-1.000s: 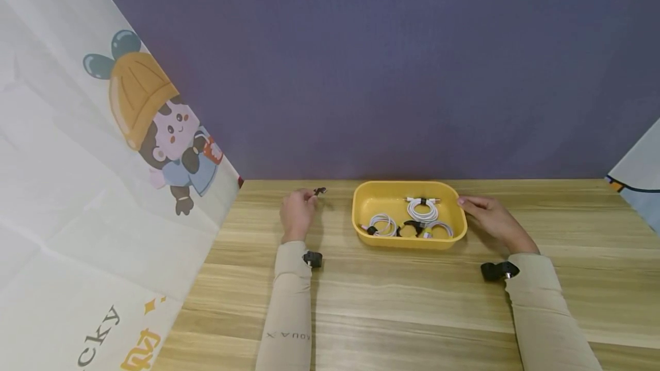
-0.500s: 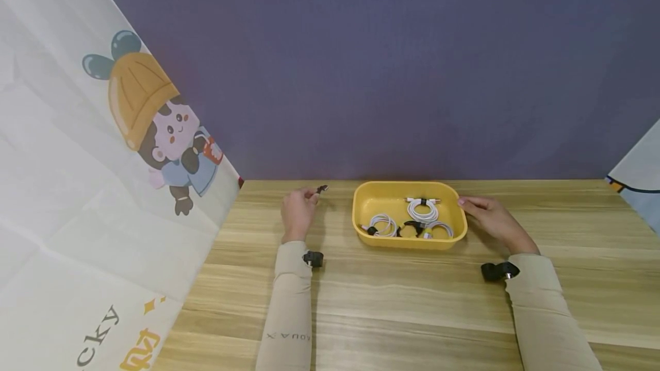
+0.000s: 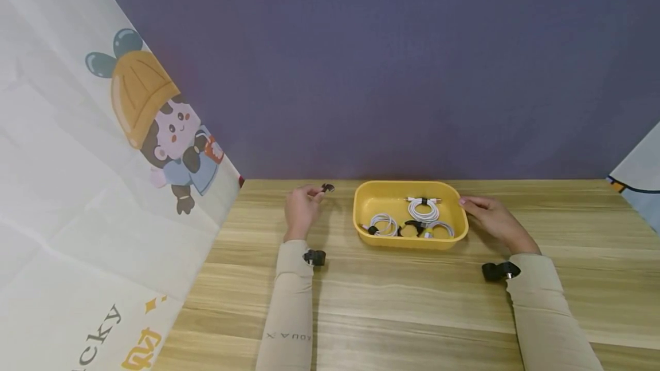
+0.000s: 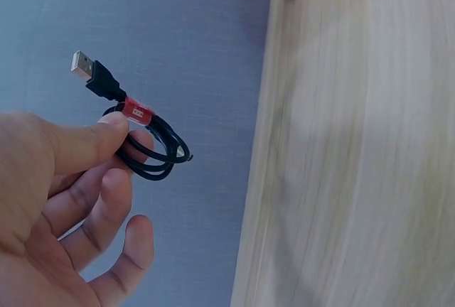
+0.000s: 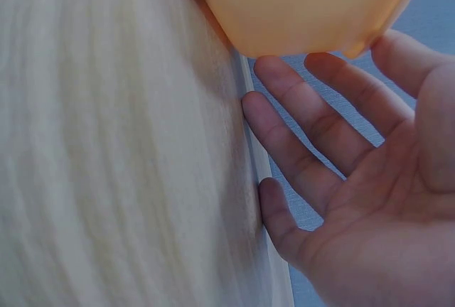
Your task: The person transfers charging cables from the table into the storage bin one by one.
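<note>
My left hand (image 3: 301,210) is raised left of the yellow bin and pinches a coiled black USB cable (image 4: 160,147) between thumb and fingers. In the left wrist view, a red band (image 4: 138,111) binds the coil and the USB plug (image 4: 99,79) points up and left. The other fingers curl loosely below. My right hand (image 3: 492,219) is at the right end of the yellow bin (image 3: 361,233), its thumb at the rim. In the right wrist view, relaxed fingertips (image 5: 270,72) rest close against the bin's outer wall.
Inside the bin lie a white cable coil (image 3: 423,210) with a black tie, another white coil (image 3: 383,225) at front left, and a black cable (image 3: 414,225) beside a greyish-white one. A dark blue partition (image 3: 412,73) stands behind the wooden table (image 3: 412,314); a printed white sheet (image 3: 51,188) is at left.
My left hand has shifted slightly right and upward with the black USB cable, towards the bin. The right hand and the bin have stayed about where they were.
</note>
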Motion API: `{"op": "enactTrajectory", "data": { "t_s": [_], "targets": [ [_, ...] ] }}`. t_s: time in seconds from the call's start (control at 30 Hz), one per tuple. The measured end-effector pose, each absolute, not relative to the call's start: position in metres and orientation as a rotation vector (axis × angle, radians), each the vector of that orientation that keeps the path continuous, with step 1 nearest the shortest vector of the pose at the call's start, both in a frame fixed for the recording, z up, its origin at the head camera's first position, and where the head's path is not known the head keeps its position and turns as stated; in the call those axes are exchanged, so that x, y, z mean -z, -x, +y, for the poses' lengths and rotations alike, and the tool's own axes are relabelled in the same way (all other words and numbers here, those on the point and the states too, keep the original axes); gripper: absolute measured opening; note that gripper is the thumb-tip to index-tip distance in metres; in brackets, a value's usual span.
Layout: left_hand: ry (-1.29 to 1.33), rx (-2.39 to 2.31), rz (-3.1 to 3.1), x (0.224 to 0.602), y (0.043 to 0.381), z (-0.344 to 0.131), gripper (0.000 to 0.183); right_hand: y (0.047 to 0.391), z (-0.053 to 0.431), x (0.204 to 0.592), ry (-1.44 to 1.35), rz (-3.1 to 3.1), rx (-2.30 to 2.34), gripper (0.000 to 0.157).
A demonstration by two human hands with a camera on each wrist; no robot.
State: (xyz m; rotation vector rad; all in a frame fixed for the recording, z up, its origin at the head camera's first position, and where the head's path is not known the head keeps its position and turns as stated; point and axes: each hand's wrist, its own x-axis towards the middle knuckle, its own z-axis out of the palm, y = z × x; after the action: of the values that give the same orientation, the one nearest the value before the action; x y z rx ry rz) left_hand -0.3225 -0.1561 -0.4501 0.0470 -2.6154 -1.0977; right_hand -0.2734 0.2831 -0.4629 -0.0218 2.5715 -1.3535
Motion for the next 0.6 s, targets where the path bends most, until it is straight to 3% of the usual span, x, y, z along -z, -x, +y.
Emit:
{"op": "enactTrajectory", "data": {
  "t_s": [0.6],
  "targets": [
    [0.014,1.139,-2.62,0.4428,0.319,-0.1475,0.014,0.2726,0.2815,0.4603,0.03,2.576,1.372,0.078]
  ]
}}
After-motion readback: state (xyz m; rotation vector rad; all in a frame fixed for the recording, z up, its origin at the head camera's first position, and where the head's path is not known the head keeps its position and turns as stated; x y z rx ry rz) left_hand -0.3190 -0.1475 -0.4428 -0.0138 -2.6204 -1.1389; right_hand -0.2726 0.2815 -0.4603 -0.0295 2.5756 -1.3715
